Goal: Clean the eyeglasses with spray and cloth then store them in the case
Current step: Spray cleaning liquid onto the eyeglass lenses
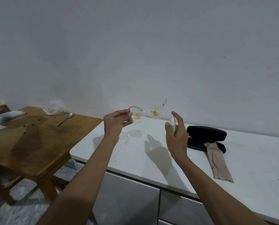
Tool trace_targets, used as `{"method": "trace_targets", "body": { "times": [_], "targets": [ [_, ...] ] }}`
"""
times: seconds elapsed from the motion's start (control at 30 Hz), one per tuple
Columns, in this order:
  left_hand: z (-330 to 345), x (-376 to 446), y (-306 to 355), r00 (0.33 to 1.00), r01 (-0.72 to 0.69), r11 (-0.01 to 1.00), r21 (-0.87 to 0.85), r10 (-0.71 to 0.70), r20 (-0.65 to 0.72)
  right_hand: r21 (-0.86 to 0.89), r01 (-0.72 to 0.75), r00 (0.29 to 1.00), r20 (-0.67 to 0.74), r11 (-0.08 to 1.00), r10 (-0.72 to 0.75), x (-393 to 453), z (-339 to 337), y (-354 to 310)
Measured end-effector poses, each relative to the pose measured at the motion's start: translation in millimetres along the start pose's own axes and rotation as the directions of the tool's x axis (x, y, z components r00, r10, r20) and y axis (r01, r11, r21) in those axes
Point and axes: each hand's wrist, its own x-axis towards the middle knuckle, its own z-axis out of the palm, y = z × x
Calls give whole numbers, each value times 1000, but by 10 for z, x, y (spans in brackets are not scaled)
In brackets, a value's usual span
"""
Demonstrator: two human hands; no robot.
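Note:
My left hand (pixel 115 123) holds clear-framed eyeglasses (pixel 155 113) by one temple, raised above the white cabinet top (pixel 135 153). Both lenses carry yellow smears. My right hand (pixel 177 135) grips a small clear spray bottle (pixel 173 123) just right of the glasses, index finger resting on its top, nozzle facing the lenses. A black eyeglass case (pixel 207 131) lies open on the cabinet top to the right of that hand. A beige cloth (pixel 217 161) drapes from the case's lower half toward the front edge.
A wooden table (pixel 30 143) stands to the left, carrying a spoon (pixel 65 118), a crumpled plastic bag (pixel 56 105) and white papers (pixel 5 116). A plain white wall runs behind. Cabinet doors sit below the white top.

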Motion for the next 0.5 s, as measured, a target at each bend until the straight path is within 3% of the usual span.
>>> {"method": "trace_targets", "body": {
  "times": [0.13,0.5],
  "targets": [
    [40,18,42,1000,-3,1000,5,3,12,172,-111,994,44,979,105,110,-128,27],
    [96,13,113,999,-14,1000,23,13,43,361,-253,963,188,898,196,194,-207,-146]
  ]
}}
